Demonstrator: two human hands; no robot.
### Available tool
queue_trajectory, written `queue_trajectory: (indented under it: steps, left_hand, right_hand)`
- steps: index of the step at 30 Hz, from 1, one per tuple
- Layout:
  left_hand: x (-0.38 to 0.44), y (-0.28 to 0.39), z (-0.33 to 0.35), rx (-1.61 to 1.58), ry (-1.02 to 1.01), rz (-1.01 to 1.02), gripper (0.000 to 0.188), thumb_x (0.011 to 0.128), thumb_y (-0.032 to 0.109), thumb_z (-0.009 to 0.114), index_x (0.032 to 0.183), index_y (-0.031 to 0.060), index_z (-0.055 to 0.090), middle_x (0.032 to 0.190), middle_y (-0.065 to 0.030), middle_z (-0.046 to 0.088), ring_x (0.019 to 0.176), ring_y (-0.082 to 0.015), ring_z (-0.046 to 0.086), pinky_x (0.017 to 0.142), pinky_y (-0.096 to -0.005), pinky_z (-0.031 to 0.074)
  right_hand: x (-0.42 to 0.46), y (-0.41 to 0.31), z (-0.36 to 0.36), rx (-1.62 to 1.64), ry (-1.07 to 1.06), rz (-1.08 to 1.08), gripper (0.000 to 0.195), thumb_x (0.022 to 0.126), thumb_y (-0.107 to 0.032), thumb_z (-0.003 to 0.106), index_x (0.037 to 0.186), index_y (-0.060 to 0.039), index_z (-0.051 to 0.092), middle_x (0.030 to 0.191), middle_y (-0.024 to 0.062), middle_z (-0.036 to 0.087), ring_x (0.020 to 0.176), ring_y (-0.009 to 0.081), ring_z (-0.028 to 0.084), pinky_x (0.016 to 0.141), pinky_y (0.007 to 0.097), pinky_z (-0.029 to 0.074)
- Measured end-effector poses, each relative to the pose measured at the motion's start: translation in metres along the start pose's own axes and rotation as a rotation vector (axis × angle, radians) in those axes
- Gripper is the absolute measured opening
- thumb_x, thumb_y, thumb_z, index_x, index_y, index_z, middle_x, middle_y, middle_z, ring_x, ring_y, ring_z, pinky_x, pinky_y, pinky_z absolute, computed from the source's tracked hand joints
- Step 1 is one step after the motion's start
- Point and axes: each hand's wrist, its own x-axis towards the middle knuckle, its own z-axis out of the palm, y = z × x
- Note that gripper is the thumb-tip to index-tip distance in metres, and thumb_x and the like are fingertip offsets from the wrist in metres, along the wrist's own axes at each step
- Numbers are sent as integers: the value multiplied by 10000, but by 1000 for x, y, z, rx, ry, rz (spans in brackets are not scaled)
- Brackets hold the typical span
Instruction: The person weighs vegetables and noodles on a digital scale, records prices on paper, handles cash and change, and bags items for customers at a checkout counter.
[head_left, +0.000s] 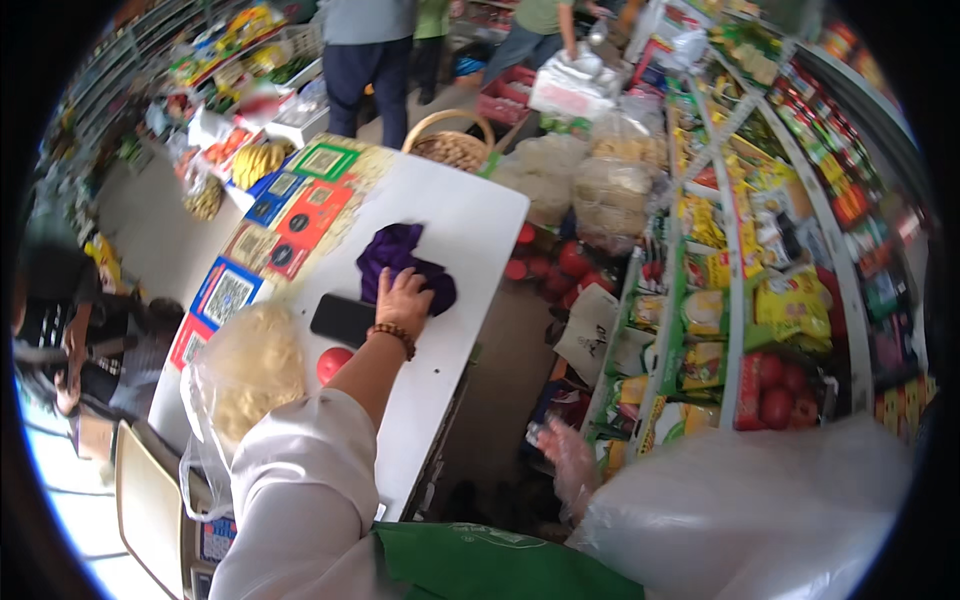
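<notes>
My left hand (403, 301), with a beaded bracelet on its wrist, presses onto a crumpled purple cloth (394, 251) on the white tabletop (457, 214). Just beside the hand lies a black smartphone (337, 319), its near end partly covered by the wrist. A round red object (332, 364) shows past my forearm. Left of that arm stands a clear plastic bag (259, 367) of pale yellowish food. My right hand (568, 463), in a thin clear plastic glove, hangs off the table's right side. It is blurred, and whether it holds anything is unclear.
Printed code cards (307, 217) line the table's left edge. A wicker basket (448, 146) stands beyond the far end. Shelves of packaged food (705, 307) rise at right, behind a large translucent plastic sheet or bag (750, 510). A person (367, 67) stands past the table.
</notes>
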Motion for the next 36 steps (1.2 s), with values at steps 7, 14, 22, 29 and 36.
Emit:
queue_trajectory:
  steps: [7, 14, 22, 29, 36]
  left_hand:
    - [-14, 18, -89, -288, 107, -26, 279, 569, 267, 712, 827, 190, 638, 996, 12, 537, 1068, -192, 412, 980, -472, 202]
    - [-49, 175, -333, -1185, 630, 633, 125, 658, -26, 672, 675, -16, 549, 653, -63, 520, 604, -176, 492, 590, -256, 400]
    - [-173, 289, -479, -586, 910, 1383, 380, 580, 400, 674, 866, 150, 664, 923, -31, 552, 891, -244, 510, 952, -484, 223]
    - [-133, 362, -468, -178, 911, 1323, 152, 613, 182, 645, 749, 129, 600, 849, 12, 532, 944, -177, 473, 981, -441, 230]
    - [-152, 347, -474, -563, 717, 1414, 103, 635, 167, 658, 629, 112, 571, 744, -26, 517, 772, -201, 494, 818, -370, 364]
  right_hand:
    - [-44, 45, -10, -164, -109, 159, 370, 879, -309, 469, 1079, 0, 507, 970, 97, 582, 821, 140, 562, 708, 265, 456]
    - [-23, 201, -57, 278, -377, -28, 333, 877, -324, 479, 1001, -22, 548, 900, 58, 596, 784, 107, 541, 662, 240, 429]
    - [-159, -4, -4, -384, -146, -65, 329, 849, -362, 493, 865, -45, 580, 776, 35, 584, 738, 96, 506, 710, 270, 406]
    - [-208, -66, -9, -504, -222, -217, 253, 879, -231, 476, 973, -7, 545, 901, 42, 574, 880, 87, 508, 817, 241, 384]
    - [-260, -109, -36, -5, -242, -283, 386, 771, -169, 603, 1107, -15, 492, 969, 42, 563, 886, 91, 513, 807, 243, 402]
